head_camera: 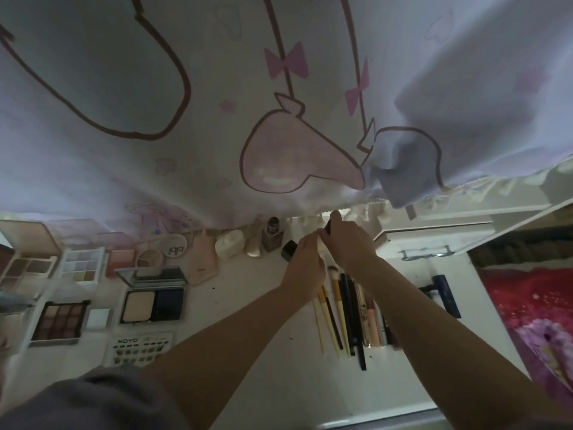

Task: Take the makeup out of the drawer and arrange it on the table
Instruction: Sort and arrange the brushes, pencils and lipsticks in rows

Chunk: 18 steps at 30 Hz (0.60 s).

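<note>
At the far left of the white table (242, 308) an open cream-lidded palette (28, 268) lies flat, with a pale eyeshadow palette (81, 265) just beside it and a dark palette of brown shades (59, 319) nearer the person. Further right sit a pink blush pan (121, 259), an open powder compact (152, 302) with its mirror lid raised, and below it a card of false lashes (139, 349). Along the back edge, under the hanging printed curtain (279, 103), stand a round white lid (175, 248), a peach pouch (203, 262), a white jar (229, 243) and a brown foundation bottle (272, 233). Right of these, the left hand (305, 262) and right hand (348, 240) meet above the table, fingers curled together around a small item with a dark end and a pale end; what it is cannot be told. Under the wrists a row of brushes and pencils (350, 315) lies side by side. Further right a dark blue tube (445, 290) lies on the table, near the white drawer (434, 240), which stands pulled open with its metal handle showing.
</note>
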Tool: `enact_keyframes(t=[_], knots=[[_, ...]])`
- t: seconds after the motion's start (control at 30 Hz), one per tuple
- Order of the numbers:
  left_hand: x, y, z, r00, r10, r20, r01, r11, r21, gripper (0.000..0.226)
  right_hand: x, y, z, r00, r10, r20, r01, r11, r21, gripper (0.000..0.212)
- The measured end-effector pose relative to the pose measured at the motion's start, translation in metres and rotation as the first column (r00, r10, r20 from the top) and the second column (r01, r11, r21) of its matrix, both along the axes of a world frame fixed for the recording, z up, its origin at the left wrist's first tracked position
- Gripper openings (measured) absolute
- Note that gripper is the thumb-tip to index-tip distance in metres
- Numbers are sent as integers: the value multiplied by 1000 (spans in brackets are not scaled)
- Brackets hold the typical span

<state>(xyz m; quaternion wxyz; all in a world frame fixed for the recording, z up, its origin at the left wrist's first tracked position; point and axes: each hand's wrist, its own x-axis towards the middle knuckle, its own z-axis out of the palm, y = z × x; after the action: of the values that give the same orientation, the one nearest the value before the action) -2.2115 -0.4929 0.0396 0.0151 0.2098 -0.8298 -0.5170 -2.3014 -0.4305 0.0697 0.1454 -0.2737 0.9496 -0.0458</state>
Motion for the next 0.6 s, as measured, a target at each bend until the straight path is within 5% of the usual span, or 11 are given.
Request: enact_keyframes(t=[0.1, 0.2, 0.3, 0.4, 0.6], knots=[[0, 3, -2, 996, -18, 90, 20, 999, -25, 51, 1, 10, 14, 999, 28, -36, -31, 997, -69, 36], [3, 2, 12, 1000, -9, 29, 10, 999, -48, 48, 5, 24, 50, 993, 82, -82, -100, 965, -242, 26], [10, -1, 46, 993, 7, -118, 9, 991, 134, 22, 14, 35, 92, 994, 104, -16, -101, 906, -410, 26], [29, 0, 79, 983, -95, -157, 134, 956, 260, 20, 32, 46, 125, 994, 109, 23, -87, 890, -447, 38], [76, -7, 122, 954, -234, -187, 261, 956, 134, 18, 66, 61, 156, 976, 212, 44, -162, 848, -505, 38]])
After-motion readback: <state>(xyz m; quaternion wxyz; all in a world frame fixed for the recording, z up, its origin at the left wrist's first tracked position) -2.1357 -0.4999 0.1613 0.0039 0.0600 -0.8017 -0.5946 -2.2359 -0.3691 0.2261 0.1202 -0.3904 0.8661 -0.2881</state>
